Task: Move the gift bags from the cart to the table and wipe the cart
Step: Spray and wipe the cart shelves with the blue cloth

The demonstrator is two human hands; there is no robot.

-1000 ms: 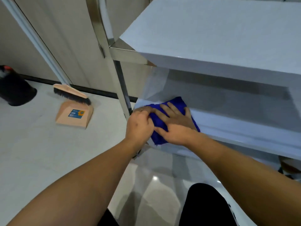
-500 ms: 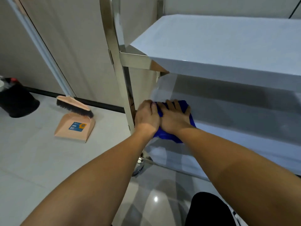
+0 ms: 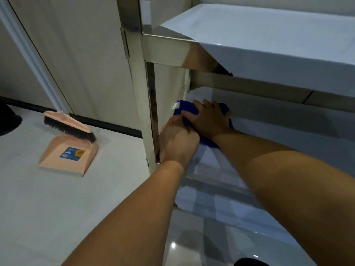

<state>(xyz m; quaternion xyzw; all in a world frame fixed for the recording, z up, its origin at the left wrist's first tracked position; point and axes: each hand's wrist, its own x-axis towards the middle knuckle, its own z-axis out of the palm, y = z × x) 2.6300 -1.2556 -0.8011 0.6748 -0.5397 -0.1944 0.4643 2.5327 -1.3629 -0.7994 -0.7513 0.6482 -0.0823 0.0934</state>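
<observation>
2 hands on 1 blue cloth (image 3: 187, 109), middle shelf of steel cart (image 3: 143, 96) — right hand (image 3: 208, 119) pressing flat, left hand (image 3: 177, 142) gripping its edge. Vs 0.5 s ago: cloth further back w/ right hand.

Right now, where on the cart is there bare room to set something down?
The top shelf is bare. The middle shelf is free to the right of the blue cloth. Its left corner by the steel post is crowded: left hand and right hand work the cloth.
</observation>
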